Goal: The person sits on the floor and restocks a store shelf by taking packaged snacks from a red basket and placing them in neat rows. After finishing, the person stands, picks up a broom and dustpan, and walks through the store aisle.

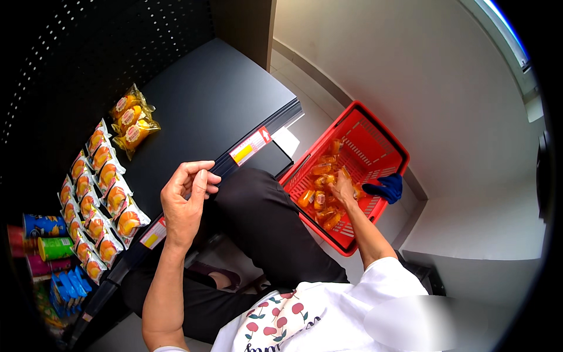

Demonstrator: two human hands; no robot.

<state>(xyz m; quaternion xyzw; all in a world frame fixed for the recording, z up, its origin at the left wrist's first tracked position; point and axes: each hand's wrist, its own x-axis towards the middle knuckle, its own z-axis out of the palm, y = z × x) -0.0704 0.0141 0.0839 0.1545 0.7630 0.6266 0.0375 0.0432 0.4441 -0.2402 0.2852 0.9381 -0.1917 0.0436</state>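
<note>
The basket point(384, 146) is coloured red and edged in black along its rim. Inside it, orange packets point(322, 169) are seen. A dark blue cloth item point(388, 188) is set against the red. The shelf point(211, 88) is finished in dark grey-black; its price labels point(251, 146) are printed in red, white and yellow. White bags point(116, 198) are patterned with orange-yellow round motifs. Gold-tinted clear bags point(136, 134) are marked with pale labels. The white shirt point(346, 299) is decorated with red cherries and green leaves.
</note>
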